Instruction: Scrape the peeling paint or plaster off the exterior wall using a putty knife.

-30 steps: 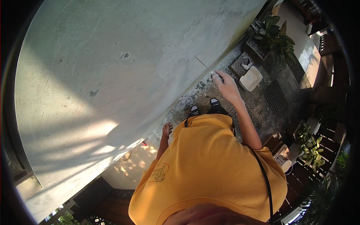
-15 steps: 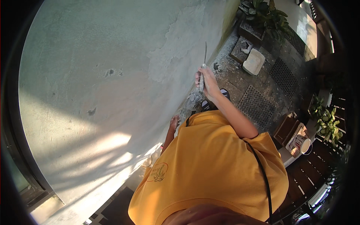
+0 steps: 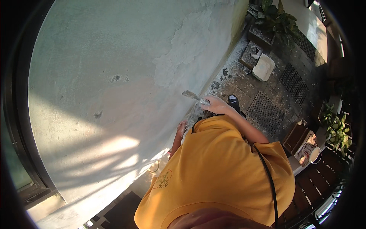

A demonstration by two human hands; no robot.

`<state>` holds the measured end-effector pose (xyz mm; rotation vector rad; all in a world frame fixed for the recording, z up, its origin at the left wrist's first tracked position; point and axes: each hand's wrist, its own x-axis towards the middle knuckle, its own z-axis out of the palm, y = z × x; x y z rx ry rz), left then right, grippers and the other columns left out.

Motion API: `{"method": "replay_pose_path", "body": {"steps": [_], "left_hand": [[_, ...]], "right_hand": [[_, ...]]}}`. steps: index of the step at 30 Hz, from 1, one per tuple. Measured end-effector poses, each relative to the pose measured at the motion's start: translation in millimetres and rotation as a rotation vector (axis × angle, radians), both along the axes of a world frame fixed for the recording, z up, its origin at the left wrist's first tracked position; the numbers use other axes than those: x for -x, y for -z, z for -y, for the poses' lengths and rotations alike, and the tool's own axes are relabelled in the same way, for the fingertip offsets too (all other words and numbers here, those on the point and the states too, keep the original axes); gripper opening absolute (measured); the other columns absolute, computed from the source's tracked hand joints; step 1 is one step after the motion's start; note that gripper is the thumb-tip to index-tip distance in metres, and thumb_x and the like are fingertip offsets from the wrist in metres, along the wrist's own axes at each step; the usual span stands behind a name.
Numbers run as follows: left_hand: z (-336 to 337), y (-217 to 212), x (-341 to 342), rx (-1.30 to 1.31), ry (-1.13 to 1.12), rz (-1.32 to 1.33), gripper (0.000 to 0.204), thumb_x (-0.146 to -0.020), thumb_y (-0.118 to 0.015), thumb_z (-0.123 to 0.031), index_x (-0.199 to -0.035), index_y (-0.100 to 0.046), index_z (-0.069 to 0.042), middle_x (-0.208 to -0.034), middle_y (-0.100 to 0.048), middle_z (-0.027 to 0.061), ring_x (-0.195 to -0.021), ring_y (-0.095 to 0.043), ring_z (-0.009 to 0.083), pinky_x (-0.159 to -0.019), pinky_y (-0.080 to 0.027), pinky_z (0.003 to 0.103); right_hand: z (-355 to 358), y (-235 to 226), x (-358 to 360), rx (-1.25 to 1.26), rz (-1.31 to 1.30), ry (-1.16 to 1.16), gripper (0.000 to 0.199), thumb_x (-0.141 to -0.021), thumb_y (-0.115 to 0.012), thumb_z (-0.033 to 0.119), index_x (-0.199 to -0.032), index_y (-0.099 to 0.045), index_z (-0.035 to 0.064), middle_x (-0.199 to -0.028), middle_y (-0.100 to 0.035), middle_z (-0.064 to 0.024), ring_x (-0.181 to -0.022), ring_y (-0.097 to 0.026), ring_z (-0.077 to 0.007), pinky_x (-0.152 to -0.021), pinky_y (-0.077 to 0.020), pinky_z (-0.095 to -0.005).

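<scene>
My right hand (image 3: 215, 104) is closed round the dusty handle of a scraper (image 3: 190, 94), just in front of the wall. Its flat blade points left toward the wall (image 3: 129, 91); whether it touches, I cannot tell. The wall's pale green-white paint has a patch with a ragged edge and a few dark pits. Lower down, close to the base of the wall, my left hand (image 3: 181, 129) has its fingers stretched out and holds nothing that I can see. White dust and flakes (image 3: 219, 82) lie on the paving along the wall.
Ahead on the right, a whitish tray (image 3: 264, 68) sits beside a concrete block (image 3: 250, 53) and a potted plant (image 3: 280, 19). Perforated mats (image 3: 266, 114) cover parts of the paving. A white bucket (image 3: 313, 154) and wooden boxes (image 3: 295, 139) stand at the right.
My right hand has come down and nearer to me. The scraper, upright before, has swung over so its blade points left at the wall. My left hand stays low by the wall.
</scene>
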<state>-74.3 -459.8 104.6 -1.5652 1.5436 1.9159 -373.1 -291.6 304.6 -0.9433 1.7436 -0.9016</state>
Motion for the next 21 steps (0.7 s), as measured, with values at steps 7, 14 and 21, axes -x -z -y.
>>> {"method": "replay_pose_path", "body": {"steps": [7, 14, 21], "left_hand": [[-10, -84, 120, -0.071, -0.159, -0.303, 0.034, -0.095, -0.040, -0.034, -0.119, -0.054, -0.014, -0.118, -0.057, 0.0057, -0.110, -0.053, 0.0195, -0.093, -0.039, 0.039], [-46, -247, 259, 1.367, 0.814, -0.352, 0.035, -0.087, -0.053, -0.026, -0.120, -0.056, -0.015, -0.131, -0.048, 0.0078, -0.129, -0.037, 0.0278, -0.109, -0.022, 0.046], [-4, -305, 336, 1.918, 1.108, -0.070, 0.067, -0.082, -0.056, -0.030, -0.143, -0.031, -0.023, -0.153, -0.017, 0.0049, -0.141, -0.015, 0.0222, -0.113, -0.005, 0.047]], "right_hand": [[-44, -32, 45, -0.063, 0.046, 0.284, 0.044, -0.082, -0.059, 0.032, -0.114, -0.054, 0.0030, -0.103, -0.060, -0.0213, -0.098, -0.058, -0.0331, -0.087, -0.0435, -0.0376], [-80, 6, 94, 0.051, -0.066, 0.503, 0.036, -0.083, -0.061, 0.028, -0.107, -0.051, 0.0031, -0.077, -0.058, -0.0109, -0.069, -0.057, -0.0215, -0.069, -0.0456, -0.0356], [-106, -21, 151, 0.095, -0.148, 0.420, 0.026, -0.085, -0.061, 0.024, -0.097, -0.052, 0.0022, -0.074, -0.054, -0.0050, -0.056, -0.052, -0.0103, -0.053, -0.0442, -0.0275]]}}
